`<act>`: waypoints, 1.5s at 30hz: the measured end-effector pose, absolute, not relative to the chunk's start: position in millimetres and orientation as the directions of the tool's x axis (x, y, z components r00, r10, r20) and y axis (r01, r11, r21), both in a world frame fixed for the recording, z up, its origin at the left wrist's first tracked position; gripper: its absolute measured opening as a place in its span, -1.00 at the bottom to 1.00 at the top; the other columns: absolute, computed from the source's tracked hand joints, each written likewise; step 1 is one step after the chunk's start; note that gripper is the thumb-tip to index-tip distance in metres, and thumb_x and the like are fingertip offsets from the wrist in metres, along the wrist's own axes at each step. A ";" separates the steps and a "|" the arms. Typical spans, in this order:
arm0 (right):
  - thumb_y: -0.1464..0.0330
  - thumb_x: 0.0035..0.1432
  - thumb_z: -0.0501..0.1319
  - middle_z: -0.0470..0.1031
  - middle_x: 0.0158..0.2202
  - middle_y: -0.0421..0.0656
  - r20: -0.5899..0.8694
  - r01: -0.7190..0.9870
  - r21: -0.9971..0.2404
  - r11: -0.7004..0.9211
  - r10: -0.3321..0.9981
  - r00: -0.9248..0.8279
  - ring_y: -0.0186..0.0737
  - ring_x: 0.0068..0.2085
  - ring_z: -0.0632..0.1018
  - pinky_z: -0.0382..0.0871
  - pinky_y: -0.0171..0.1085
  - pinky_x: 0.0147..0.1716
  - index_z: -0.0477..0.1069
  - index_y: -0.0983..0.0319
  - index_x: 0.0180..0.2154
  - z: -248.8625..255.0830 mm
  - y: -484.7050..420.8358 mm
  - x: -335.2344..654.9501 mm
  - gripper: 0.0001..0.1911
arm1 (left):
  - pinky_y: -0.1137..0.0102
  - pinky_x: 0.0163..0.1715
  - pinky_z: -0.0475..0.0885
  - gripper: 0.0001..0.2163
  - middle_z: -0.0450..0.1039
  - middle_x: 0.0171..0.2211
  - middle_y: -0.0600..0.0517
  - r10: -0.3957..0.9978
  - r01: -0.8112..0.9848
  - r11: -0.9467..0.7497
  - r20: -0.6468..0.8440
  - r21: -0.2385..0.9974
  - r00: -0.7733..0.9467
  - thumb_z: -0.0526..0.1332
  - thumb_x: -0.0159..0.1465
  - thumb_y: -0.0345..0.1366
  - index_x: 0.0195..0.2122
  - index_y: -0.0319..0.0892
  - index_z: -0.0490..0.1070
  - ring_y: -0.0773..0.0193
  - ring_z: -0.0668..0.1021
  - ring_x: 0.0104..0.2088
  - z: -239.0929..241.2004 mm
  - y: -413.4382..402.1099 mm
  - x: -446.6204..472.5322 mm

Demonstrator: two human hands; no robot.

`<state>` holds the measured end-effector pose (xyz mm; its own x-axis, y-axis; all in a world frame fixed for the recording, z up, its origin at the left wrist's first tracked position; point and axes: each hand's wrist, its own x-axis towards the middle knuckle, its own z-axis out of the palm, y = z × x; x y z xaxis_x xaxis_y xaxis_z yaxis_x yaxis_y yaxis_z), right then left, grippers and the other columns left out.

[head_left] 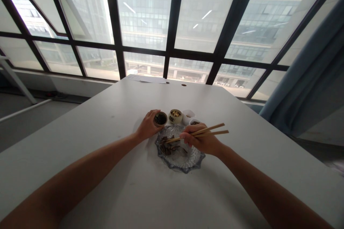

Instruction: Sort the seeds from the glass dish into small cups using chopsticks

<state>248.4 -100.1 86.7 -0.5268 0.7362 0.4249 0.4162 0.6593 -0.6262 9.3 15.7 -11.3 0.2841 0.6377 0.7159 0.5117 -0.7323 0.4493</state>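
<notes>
My left hand (pixel 148 126) is wrapped round a small round cup (pixel 160 118) with dark contents, at the upper left rim of a scalloped clear glass dish (pixel 192 162). A pair of wooden chopsticks (pixel 208 131) is gripped in my right hand (pixel 202 141), over the right part of the dish. Their tips reach down to the dark brown, strip-like pieces (pixel 169 148) lying in the left part of the dish. Whether the tips pinch a piece is too small to tell.
Beyond the dish stand a cup of yellowish pieces (pixel 176 115), a white bowl (pixel 188 115) and another small bowl (pixel 194 122), partly hidden by my right hand. White papers (pixel 146 79) lie at the far edge of the white table (pixel 120 186). A blue curtain (pixel 306 64) hangs at right.
</notes>
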 end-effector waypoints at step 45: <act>0.00 0.29 0.13 0.49 -0.65 -0.15 0.430 0.347 -0.763 0.545 0.829 -0.357 -0.31 -0.67 0.46 0.32 -0.39 -0.70 0.46 0.24 -0.50 74.1 -101.0 239.6 -0.49 | 0.08 0.17 0.41 -0.40 0.41 0.09 -0.18 0.622 0.481 -0.758 0.710 0.440 0.330 0.40 0.06 -0.36 0.15 -0.17 0.29 0.01 0.49 0.11 -11.2 14.6 9.2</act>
